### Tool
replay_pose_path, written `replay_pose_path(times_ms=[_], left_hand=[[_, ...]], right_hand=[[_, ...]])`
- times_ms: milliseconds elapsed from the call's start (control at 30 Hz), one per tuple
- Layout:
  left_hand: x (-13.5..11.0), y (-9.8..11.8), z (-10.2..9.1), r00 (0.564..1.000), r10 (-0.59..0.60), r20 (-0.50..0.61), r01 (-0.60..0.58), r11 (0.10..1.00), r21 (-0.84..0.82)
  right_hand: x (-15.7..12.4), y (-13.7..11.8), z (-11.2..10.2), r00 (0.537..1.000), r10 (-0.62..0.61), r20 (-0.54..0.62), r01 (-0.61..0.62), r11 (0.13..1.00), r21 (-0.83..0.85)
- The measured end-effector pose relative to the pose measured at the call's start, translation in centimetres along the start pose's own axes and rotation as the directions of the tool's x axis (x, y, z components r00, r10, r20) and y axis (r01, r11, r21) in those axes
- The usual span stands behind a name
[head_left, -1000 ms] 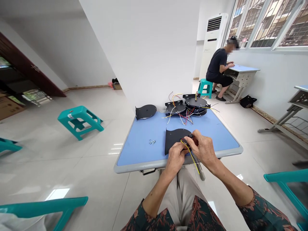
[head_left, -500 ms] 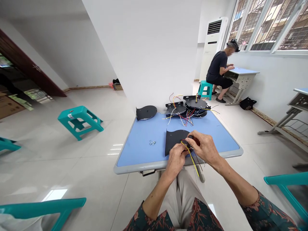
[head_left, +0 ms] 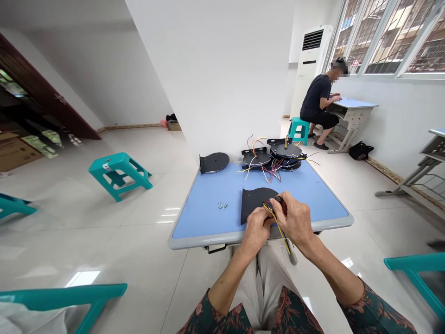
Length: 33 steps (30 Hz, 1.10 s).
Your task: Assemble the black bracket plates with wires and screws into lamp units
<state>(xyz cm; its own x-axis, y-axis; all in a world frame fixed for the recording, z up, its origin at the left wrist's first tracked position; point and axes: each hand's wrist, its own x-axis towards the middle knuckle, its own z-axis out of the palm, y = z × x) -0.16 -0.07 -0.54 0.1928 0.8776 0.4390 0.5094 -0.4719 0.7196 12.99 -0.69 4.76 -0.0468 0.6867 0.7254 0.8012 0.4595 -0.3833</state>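
Note:
A black metal plate [head_left: 253, 200] lies at the near edge of the blue table [head_left: 208, 204]. My left hand [head_left: 256, 228] pinches its near edge, fingers closed. My right hand [head_left: 295, 221] is closed on a small black part [head_left: 278, 200] held over the plate's right side. Yellow, red and black wires [head_left: 282, 233] trail from that part down between my hands. A few small silver screws [head_left: 221, 205] lie on the table left of the plate.
At the table's far side lie a lone black plate [head_left: 213, 162] and a stack of wired black plates [head_left: 274, 156]. Teal stools [head_left: 118, 174] stand on the tiled floor to the left. Another person [head_left: 319, 103] sits at a desk by the window, far right.
My hands stay on the plate and the small part with only small finger shifts. The view has drifted slightly, so the table sits a little to the right in the picture.

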Motion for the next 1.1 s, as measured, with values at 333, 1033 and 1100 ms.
replay_pose_path(times_ms=[333,1033,1100], left_hand=[[-2.7,0.1,-1.4,0.928,0.281,-0.243,-0.268,0.960,0.087],[-5.1,-4.3,-3.2,0.919,-0.175,-0.353,0.243,0.957,0.160],[-4.6,-4.8,-3.6,0.929,-0.174,-0.327,0.244,0.951,0.188]], right_hand=[[4.2,4.4,-3.7,0.840,0.517,0.166,-0.474,0.549,0.688],[3.2,9.3,2.3,0.679,0.343,0.649,-0.401,0.914,-0.064],[2.8,9.2,1.9,0.673,0.355,0.649,-0.400,0.913,-0.085]])
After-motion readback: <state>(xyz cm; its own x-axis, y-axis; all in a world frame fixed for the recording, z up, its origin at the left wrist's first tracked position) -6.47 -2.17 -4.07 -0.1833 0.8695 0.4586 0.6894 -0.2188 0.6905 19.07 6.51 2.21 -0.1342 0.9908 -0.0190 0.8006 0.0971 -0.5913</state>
